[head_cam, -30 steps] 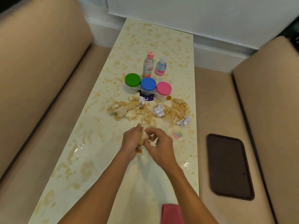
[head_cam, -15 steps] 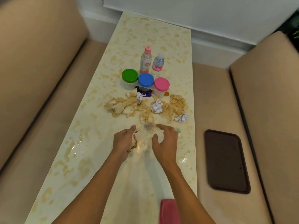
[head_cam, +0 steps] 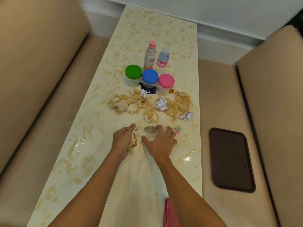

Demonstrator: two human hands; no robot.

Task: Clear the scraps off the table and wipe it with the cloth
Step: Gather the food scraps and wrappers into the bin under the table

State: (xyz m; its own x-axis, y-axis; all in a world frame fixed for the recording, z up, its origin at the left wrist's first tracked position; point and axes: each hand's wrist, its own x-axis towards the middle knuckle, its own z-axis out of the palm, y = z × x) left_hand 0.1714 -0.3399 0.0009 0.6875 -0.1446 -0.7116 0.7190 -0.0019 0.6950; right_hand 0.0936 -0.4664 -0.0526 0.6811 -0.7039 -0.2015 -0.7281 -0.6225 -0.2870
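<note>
Gripping a tan scrap (head_cam: 133, 141) in curled fingers, the left hand (head_cam: 124, 138) sits beside the right hand (head_cam: 161, 142), whose fingers are spread and relaxed, tips at a greyish wad (head_cam: 149, 129). More scraps (head_cam: 129, 104) are heaped at 12 o'clock, reaching the table (head_cam: 147, 30)'s right edge. The cloth (head_cam: 170, 213) overlaps the near edge at 5 o'clock. Wet tabletop stretches toward 9 o'clock.

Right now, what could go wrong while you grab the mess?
The left hand grips scraps, so bits may drop if more are added. The scrap pile lies close to the pots, so a sweep might tip them or the bottles behind. Wet puddles could get smeared about.
</note>
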